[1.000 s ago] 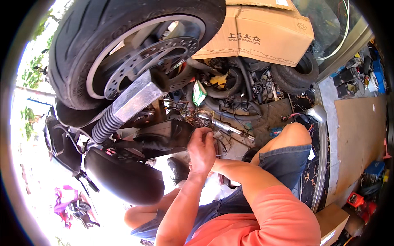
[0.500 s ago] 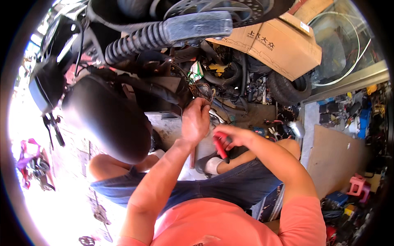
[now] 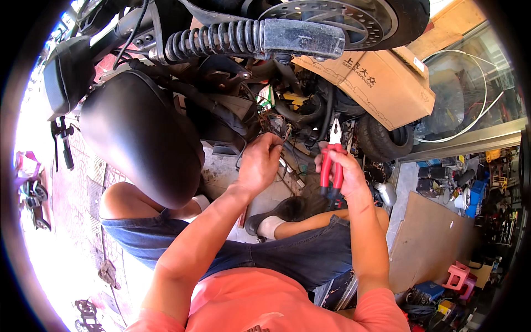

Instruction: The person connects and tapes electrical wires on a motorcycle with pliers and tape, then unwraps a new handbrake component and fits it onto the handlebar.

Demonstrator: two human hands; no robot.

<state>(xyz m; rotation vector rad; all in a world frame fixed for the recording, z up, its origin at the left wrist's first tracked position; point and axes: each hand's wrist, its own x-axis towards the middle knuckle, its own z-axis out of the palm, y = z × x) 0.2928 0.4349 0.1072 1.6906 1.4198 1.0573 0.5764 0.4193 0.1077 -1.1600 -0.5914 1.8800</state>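
My right hand (image 3: 349, 172) is wrapped round the red handles of a pair of pliers (image 3: 335, 135). The jaws point up and away from me, with nothing between them. To its left, my left hand (image 3: 259, 165) is closed in a pinch at a bundle of thin wires (image 3: 283, 130); the fingertips are partly hidden. These wires hang by the dark underside of a tipped two-wheeler, close to its black seat (image 3: 141, 138).
Overhead are a coil-spring shock absorber (image 3: 218, 41) and a wheel with a drilled brake disc (image 3: 326, 16). A cardboard box (image 3: 376, 83) leans at the far right, above a loose black tyre (image 3: 387, 138). A brown board (image 3: 428, 238) lies at right, beside heaped parts.
My right hand has moved right and away from the left hand, turning the pliers from pointing toward me to jaws up. My left hand stays by the wires. The view has shifted slightly.
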